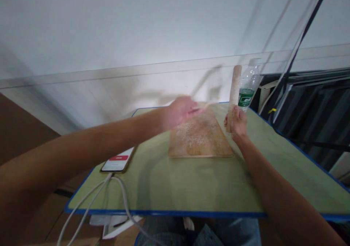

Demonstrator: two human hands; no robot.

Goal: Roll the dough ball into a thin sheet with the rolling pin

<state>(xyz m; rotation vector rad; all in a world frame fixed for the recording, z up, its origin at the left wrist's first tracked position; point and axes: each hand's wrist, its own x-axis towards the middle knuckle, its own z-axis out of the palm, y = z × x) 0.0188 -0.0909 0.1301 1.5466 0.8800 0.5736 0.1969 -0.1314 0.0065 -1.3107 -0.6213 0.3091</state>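
Upright in my right hand (237,122) is a wooden rolling pin (235,87), dusted with white powder; the fingers wrap round its lower end. The pin stands just off the right side of a wooden board (201,149), which lies on the table with white powder spread over its top. Above the far left part of the board, my left hand (182,111) is smeared by motion. A faint pale streak shows at its fingertips, but I cannot make out whether anything is held there.
Behind my right hand stands a clear plastic bottle (246,96) with a green label. A phone (118,161) with a white cable (123,195) lies at the left of the blue-edged green table (197,187). White wall (136,27) rises behind; dark panels (322,111) stand at right.
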